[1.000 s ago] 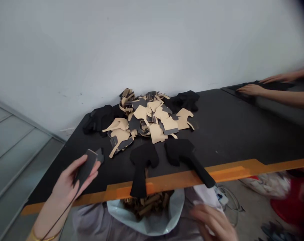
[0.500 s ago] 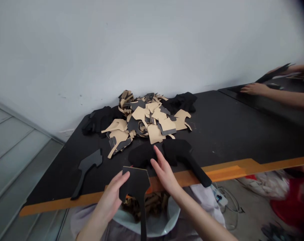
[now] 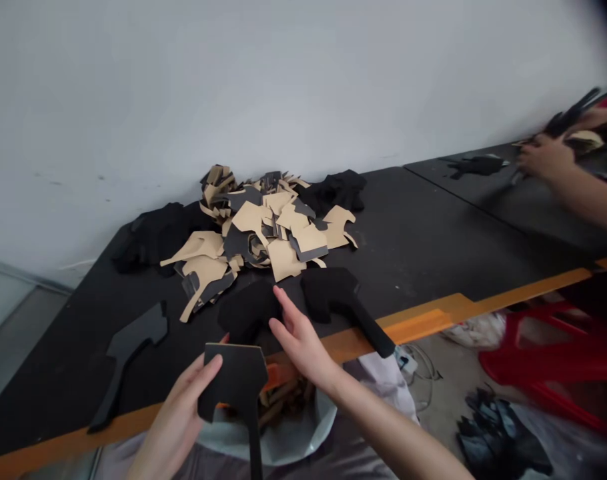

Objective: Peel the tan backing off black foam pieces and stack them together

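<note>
Near the front edge of the table, my left hand (image 3: 186,393) pinches a black axe-shaped cardboard piece (image 3: 238,377) by its broad head, with the thumb on its face. The thin handle of the piece points down, and a tan edge shows along its top. My right hand (image 3: 298,333) is stretched out with the thumb apart from the fingers, holding nothing that I can see. Its fingertips are beside a dark soft-looking black piece (image 3: 246,310); touching or not, I cannot tell. To its right lies a thick black axe-shaped piece (image 3: 333,293), its handle over the edge.
A flat dark axe-shaped piece (image 3: 133,340) lies at the left. Tan and black cutouts (image 3: 283,227) are heaped by the wall between black piles (image 3: 156,233). Below is a light bag (image 3: 313,427) of scraps. At right, a co-worker's hands (image 3: 548,160) hold dark pieces above the table (image 3: 433,220).
The view has swung to the right, so the table's things appear further left. My hands keep much the same pose. The co-worker's hands have moved, and dark pieces now show on the table near them.
</note>
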Demonstrator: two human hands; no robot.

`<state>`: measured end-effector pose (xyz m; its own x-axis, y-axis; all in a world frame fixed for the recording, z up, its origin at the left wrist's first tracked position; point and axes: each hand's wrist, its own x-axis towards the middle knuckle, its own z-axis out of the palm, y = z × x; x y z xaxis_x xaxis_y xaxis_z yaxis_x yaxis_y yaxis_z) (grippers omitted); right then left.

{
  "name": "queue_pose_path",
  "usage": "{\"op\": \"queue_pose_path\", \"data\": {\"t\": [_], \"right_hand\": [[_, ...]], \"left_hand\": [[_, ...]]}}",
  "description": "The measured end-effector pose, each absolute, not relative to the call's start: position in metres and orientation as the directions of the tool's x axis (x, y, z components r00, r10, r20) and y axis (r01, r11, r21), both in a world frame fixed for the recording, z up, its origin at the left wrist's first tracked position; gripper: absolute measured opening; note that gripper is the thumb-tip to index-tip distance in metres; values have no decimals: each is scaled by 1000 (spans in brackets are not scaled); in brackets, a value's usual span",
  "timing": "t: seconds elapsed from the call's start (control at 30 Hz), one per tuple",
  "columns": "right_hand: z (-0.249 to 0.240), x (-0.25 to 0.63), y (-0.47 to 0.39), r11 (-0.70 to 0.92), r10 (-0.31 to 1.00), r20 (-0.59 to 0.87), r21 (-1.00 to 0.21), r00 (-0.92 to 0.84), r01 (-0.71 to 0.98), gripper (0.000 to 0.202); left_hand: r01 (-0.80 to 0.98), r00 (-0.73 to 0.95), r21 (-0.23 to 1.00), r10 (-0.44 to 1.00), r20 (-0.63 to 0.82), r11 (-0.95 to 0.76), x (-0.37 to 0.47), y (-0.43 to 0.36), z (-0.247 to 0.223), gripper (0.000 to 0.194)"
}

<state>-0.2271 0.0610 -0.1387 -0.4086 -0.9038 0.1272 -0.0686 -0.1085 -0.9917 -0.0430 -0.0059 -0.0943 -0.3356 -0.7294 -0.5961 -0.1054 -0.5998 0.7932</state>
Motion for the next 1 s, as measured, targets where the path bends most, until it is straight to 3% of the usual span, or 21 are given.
{"op": "queue_pose_path", "data": {"t": [0.13, 0.2, 0.27, 0.33, 0.43, 0.53, 0.67, 0.87, 1.0], "right_hand": [[-119, -253, 124, -203, -803, 385, -894, -455, -399, 47], [-115, -265, 149, -145, -695, 394, -896, -601, -419, 34], [-114, -269, 161, -81, -704, 228, -967, -673, -243, 26], [-115, -263, 159, -21, -823, 67, -996, -564, -88, 29], [-116, -248, 149, -17, -934, 68, -989, -351, -146, 29], [-119, -242, 144, -53, -941, 128, -970, -312, -236, 20], [-122, -247, 146, -3, -950, 71, -976, -305, -218, 19], [-118, -252, 148, 146, -978, -152, -988, -145, 51, 32], [-116, -251, 148, 180, -978, -181, -983, -108, 21, 35]], "left_hand": [[-146, -153, 832, -819, -553, -535, -16, -6, -90, 72], [-210, -107, 837, -839, -533, -505, -10, -2, -87, 69], [-339, -271, 836, -807, -525, -431, -20, 5, -85, 59], [-456, -563, 856, -665, -490, -244, -44, 14, -84, 41], [-477, -734, 879, -557, -388, 17, -84, 28, -88, 25], [-482, -778, 848, -554, -298, 221, -103, 37, -95, 28], [-420, -749, 898, -608, -262, 130, -100, 42, -101, 27], [-398, -707, 916, -618, -342, -53, -97, 41, -98, 29], [-412, -717, 909, -592, -369, -67, -97, 40, -96, 25]]}}
